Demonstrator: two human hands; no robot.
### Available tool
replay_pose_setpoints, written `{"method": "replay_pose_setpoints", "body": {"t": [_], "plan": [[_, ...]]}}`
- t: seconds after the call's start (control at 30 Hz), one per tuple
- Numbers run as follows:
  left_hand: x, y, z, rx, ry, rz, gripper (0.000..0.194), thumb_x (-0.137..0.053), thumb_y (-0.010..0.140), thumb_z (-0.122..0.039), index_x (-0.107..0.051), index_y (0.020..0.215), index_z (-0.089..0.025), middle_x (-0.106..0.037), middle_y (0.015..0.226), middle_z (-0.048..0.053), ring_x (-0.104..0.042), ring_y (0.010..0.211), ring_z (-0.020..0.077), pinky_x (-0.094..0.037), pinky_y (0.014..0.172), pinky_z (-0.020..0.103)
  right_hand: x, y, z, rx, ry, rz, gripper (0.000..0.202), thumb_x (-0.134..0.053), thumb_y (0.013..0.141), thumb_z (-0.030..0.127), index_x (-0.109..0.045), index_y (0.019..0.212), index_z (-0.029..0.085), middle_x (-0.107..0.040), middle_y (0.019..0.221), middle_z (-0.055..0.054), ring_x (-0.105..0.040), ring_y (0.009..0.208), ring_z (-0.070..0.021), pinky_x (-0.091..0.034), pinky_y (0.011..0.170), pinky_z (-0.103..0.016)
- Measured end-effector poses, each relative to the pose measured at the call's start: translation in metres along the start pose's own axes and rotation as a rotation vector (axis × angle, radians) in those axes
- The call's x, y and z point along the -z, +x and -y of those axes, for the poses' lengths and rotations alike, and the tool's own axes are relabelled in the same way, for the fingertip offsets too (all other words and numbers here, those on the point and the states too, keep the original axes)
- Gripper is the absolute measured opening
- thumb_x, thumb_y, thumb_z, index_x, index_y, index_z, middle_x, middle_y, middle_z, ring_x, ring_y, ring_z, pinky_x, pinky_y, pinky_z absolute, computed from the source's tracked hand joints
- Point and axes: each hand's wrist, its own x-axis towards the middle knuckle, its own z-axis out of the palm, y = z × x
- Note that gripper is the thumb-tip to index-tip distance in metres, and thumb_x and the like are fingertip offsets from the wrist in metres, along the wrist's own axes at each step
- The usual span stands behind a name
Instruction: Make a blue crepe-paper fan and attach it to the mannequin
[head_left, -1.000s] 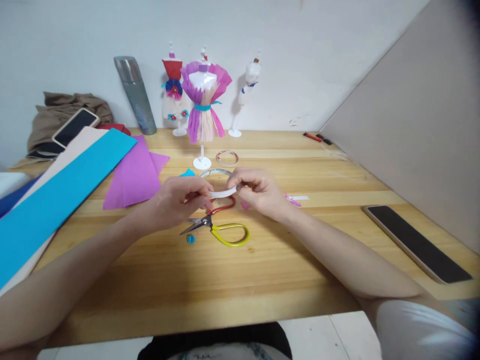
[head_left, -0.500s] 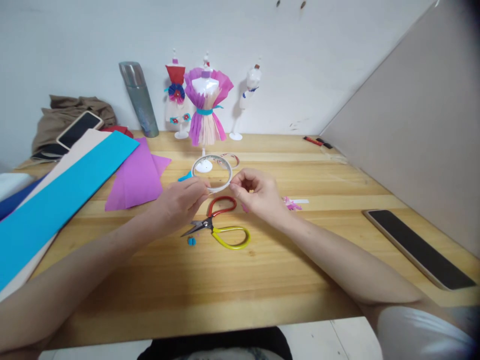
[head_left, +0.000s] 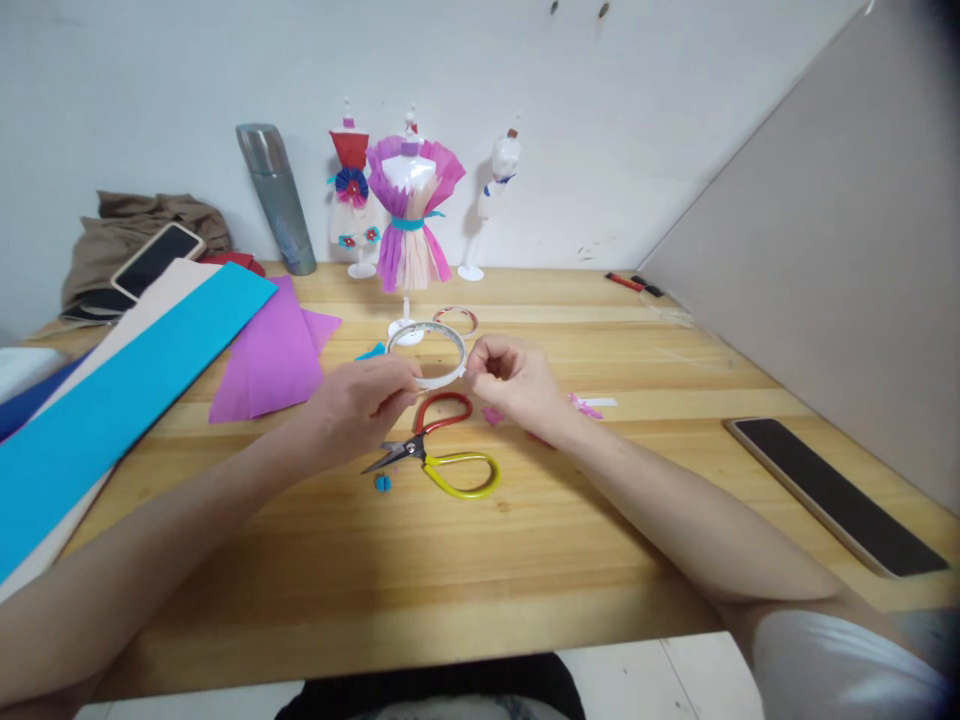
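My left hand (head_left: 364,405) pinches the lower left rim of a white tape roll (head_left: 454,374), which it holds up above the table. The fingers of my right hand (head_left: 514,385) are pressed together at the roll's right edge, seemingly on the tape's end, which is too small to see clearly. Below the hands lie scissors (head_left: 461,493) with one red and one yellow handle, blades pointing left. A small blue piece (head_left: 383,483) is beside the blades. Behind the roll stands a mannequin in a purple and cream paper dress (head_left: 410,240).
Blue paper (head_left: 150,400) and purple paper (head_left: 274,360) lie at the left, near a bottle (head_left: 277,200). Two more mannequins stand at the wall. Another tape roll (head_left: 475,322) lies behind the hands; a phone (head_left: 832,495) is at the right.
The tape roll has tilted flatter and shifted slightly right. My right hand has moved a little to the right, staying at the roll's edge.
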Motion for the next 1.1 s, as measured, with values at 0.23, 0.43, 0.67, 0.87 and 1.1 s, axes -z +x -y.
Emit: {"method": "replay_pose_setpoints", "body": {"t": [0.23,0.43,0.67,0.87,1.1], "plan": [[0.022,0.011,0.0,0.33,-0.555,0.025,0.019,-0.069,0.083,-0.031,-0.068,0.068,-0.019,-0.073,0.071,0.004,-0.069,0.073,0.0187,-0.055,0.065,0.029,0.028,0.025,-0.003,-0.026,-0.162,-0.168,0.01,-0.053,0.06,0.02,-0.047,0.052,0.021,-0.045,0.051,0.004,-0.037,0.051,-0.0085,-0.028,0.049,-0.025],[0.027,0.011,0.009,0.438,-0.925,-0.172,0.027,-0.084,0.073,-0.038,-0.068,0.067,-0.016,-0.074,0.072,0.005,-0.066,0.057,0.0149,-0.055,0.055,0.026,0.044,0.038,-0.021,-0.149,-0.297,-0.168,0.014,-0.058,0.062,0.021,-0.048,0.053,0.021,-0.043,0.049,0.006,-0.036,0.049,-0.0086,-0.027,0.049,-0.025],[0.028,0.01,0.016,0.38,-1.125,-0.192,0.024,-0.087,0.075,-0.033,-0.071,0.073,-0.016,-0.076,0.079,0.002,-0.066,0.058,0.0086,-0.054,0.058,0.02,0.044,0.037,-0.029,-0.197,-0.414,0.035,0.024,-0.069,0.062,0.027,-0.048,0.051,0.02,-0.043,0.047,0.005,-0.036,0.05,-0.009,-0.024,0.047,-0.025],[0.03,0.011,0.012,0.377,-1.087,-0.167,0.026,-0.089,0.072,-0.035,-0.071,0.071,-0.016,-0.075,0.078,0.002,-0.067,0.059,0.0111,-0.056,0.058,0.024,0.048,0.036,-0.033,-0.235,-0.176,0.218,0.02,-0.069,0.068,0.03,-0.057,0.057,0.018,-0.05,0.046,0.005,-0.042,0.045,-0.0085,-0.029,0.046,-0.023],[0.037,0.012,0.009,0.371,-1.063,-0.201,0.025,-0.087,0.075,-0.035,-0.071,0.074,-0.016,-0.075,0.078,0.0,-0.067,0.061,0.0095,-0.055,0.06,0.022,0.054,0.042,-0.044,-0.376,0.191,0.086,0.031,-0.065,0.082,0.044,-0.059,0.068,0.018,-0.055,0.05,0.003,-0.047,0.041,-0.007,-0.03,0.042,-0.022]]}}
